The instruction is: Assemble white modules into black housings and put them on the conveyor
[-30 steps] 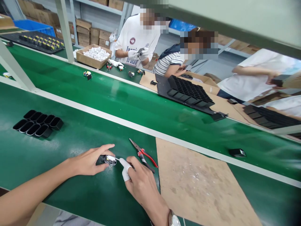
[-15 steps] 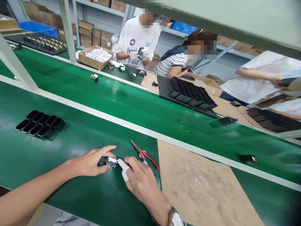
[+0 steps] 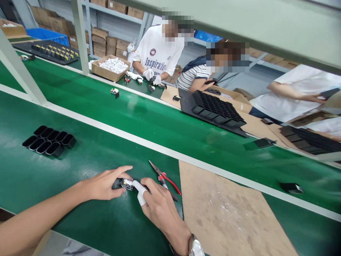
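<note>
My left hand [image 3: 108, 183] grips a small black plastic case [image 3: 117, 184] between thumb and fingers, its index finger stretched out above. The open end of the case faces right and shows a circuit board [image 3: 128, 184] with white and yellow parts. My right hand [image 3: 161, 206] has a white finger cot [image 3: 140, 193] on one digit, whose tip touches the edge of that open end. Its other fingers are curled; a dark shape beneath them is partly hidden. Just beyond lie long-nose pliers [image 3: 162, 176] with red handles, one handle partly behind the hand.
Black empty cases [image 3: 50, 142] stand in two rows at left. A brown board [image 3: 226, 209] covers the bench at right. Past the white rail [image 3: 119, 135], a green belt [image 3: 149, 117] carries a circuit board [image 3: 115, 92] and a black case [image 3: 291, 187]. Co-workers [image 3: 160, 53] sit opposite.
The circuit board and black cases on the belt have shifted right. The gloved co-worker's hands have dropped to the far table. My hands keep nearly the same pose around the case.
</note>
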{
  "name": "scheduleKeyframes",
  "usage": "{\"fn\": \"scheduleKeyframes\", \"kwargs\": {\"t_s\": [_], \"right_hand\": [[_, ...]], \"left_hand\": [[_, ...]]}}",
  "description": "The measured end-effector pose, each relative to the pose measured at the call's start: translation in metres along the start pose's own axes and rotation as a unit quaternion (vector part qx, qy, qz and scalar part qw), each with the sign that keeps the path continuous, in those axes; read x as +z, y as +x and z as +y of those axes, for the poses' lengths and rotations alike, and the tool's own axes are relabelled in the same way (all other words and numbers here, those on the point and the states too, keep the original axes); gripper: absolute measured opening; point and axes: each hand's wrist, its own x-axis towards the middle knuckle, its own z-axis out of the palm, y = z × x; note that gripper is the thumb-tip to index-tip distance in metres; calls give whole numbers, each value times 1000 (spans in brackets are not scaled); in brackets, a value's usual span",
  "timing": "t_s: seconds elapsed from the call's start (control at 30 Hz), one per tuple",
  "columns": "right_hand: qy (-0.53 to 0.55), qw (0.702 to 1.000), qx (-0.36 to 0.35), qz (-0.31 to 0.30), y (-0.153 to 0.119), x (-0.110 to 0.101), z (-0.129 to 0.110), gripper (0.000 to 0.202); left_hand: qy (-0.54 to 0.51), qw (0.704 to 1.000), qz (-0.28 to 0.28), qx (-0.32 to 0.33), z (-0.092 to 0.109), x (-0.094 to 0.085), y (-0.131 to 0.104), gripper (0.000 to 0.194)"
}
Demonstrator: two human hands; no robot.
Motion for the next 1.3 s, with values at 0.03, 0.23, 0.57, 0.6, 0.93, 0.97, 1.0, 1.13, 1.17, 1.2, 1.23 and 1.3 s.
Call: {"fn": "scheduleKeyframes", "kwargs": {"t_s": [0.03,0.23,0.57,0.6,0.93,0.97,1.0,1.13,1.17,1.2,1.23,1.3], "right_hand": [[0,1000,1,3,0,0,0,25],[-6,1000,5,-6,0,0,-1,24],[-9,1000,10,4,-4,0,-1,23],[-11,1000,10,2,-4,0,-1,23],[-31,999,14,1,-5,-1,-4,25],[-33,999,14,2,-5,-1,-4,25],[-36,999,15,2,-4,-1,-4,25],[-39,999,13,6,-3,-1,-5,25],[-38,999,12,5,-3,0,-6,25],[-38,999,11,4,-2,0,-6,24],[-37,999,10,1,-1,1,-7,24],[-35,999,7,-2,0,1,-8,24]], "left_hand": [[0,1000,0,-1,0,0,0,78],[2,1000,3,1,0,0,0,79],[3,1000,1,-3,-3,1,-1,79],[3,1000,0,-4,-3,1,-1,79],[6,1000,3,-2,-2,1,0,78],[5,1000,3,-2,-3,1,0,78],[4,1000,1,-3,-3,1,0,78],[7,1000,0,-5,-3,1,0,78],[8,1000,0,-5,-3,1,0,78],[8,1000,1,-5,-3,1,0,79],[6,1000,2,-3,-3,1,0,79],[3,1000,3,3,-2,1,0,79]]}}
